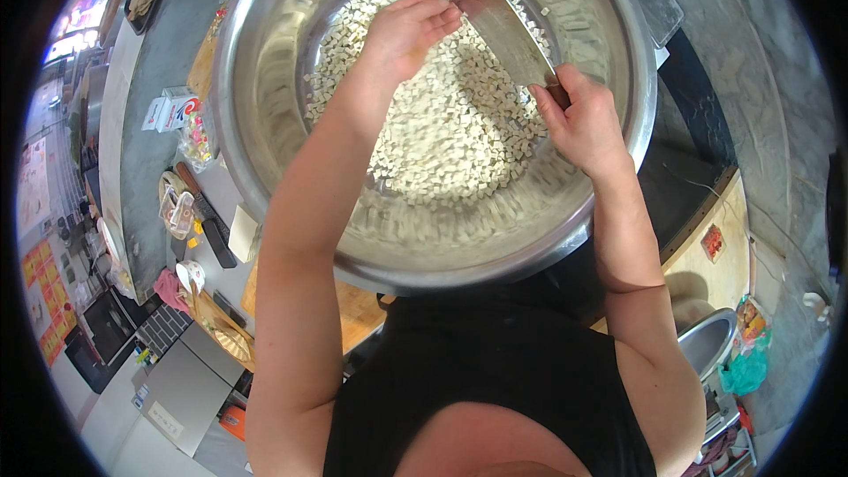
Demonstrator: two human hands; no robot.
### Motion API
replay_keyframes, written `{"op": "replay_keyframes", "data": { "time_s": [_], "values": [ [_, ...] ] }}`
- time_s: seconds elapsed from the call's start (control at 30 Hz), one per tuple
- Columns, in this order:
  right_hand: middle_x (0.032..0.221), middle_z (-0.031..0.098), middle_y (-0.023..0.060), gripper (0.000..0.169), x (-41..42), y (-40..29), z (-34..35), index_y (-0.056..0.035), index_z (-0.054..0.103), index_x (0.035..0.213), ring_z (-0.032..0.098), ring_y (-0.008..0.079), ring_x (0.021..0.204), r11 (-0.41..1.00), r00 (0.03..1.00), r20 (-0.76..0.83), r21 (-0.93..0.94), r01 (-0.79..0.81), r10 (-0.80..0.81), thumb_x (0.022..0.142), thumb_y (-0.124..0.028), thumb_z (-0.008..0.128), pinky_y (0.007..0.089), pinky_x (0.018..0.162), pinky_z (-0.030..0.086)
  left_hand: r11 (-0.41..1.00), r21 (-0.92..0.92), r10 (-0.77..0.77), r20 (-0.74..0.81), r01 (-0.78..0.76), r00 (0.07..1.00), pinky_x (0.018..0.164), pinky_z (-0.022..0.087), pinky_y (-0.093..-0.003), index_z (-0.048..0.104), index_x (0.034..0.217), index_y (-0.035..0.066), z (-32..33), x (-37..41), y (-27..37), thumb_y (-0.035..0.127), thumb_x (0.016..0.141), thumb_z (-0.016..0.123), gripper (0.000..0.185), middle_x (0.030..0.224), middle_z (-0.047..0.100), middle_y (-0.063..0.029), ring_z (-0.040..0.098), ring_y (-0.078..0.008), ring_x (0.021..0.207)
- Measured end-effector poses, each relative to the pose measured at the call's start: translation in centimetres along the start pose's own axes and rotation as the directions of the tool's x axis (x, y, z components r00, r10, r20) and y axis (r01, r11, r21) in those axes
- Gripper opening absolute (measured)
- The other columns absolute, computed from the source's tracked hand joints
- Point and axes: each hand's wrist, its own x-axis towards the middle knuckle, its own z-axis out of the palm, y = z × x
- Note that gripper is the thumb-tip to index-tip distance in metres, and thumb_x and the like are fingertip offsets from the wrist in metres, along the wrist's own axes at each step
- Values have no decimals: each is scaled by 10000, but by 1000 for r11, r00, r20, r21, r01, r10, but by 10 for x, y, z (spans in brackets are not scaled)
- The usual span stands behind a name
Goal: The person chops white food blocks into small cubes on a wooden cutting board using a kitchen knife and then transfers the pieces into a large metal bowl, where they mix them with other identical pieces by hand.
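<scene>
My right hand (586, 120) grips the dark handle of a large cleaver (505, 30) over the right side of a wide stainless steel basin (437, 277). The blade slants up and left, away from me, and its far end runs out of the top of the view. Beside the blade's left edge is my left hand (416, 33), fingers slightly curled, with nothing visible in it. Its fingertips are at or very near the metal; contact is not certain. Many small pale cubes of food (437, 139) cover the basin's bottom, some blurred beneath my hands.
Left of the basin lie a box (173, 109), a bag of wrapped sweets (195, 139), a dark-bladed knife (205, 209) and a patterned cup (191, 275). At right are a metal pot (709, 341), a green plastic bag (745, 371) and a thin cable (702, 184).
</scene>
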Motion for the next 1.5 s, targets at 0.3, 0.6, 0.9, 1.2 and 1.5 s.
{"op": "replay_keyframes", "data": {
  "time_s": [0.3,0.6,0.9,1.2,1.5],
  "values": [
    [747,641,228,223,-1,-4,0,13,558,891,650,438,707,999,999,12,16,-35,35,871,-106,746,486,614,499,994,81,-85,52,80,995,775,559,-340,675,975,-5,-4,4,9,65,950,683,76,863,688,-76,638,-158,748],
    [739,648,229,223,0,-5,0,16,559,880,667,423,716,999,999,8,-31,-40,40,872,-109,743,476,621,513,953,301,-57,107,22,993,747,542,-320,721,967,-1,-3,1,20,131,943,709,134,828,693,-56,623,-135,714],
    [722,654,211,239,3,-4,-6,15,553,848,651,417,663,993,991,-67,9,-118,119,898,-128,738,446,594,507,-109,815,-107,560,-570,821,883,528,-385,761,1004,124,-18,-39,-52,198,878,728,150,1008,664,-48,631,-242,1012],
    [705,634,230,241,3,-6,-5,23,559,845,641,423,657,994,994,-3,-6,-108,108,885,-122,748,441,588,497,-469,489,-154,775,-736,613,902,518,-406,727,880,69,-27,-62,-83,124,824,642,115,952,640,-72,637,-252,999],
    [702,650,221,252,3,-8,-5,32,566,846,660,402,652,986,987,-10,49,-157,158,884,-125,759,423,592,503,-516,511,-154,734,-687,662,889,544,-387,706,886,40,-22,-71,-90,108,823,622,125,961,666,-95,659,-261,977]
  ]
}}
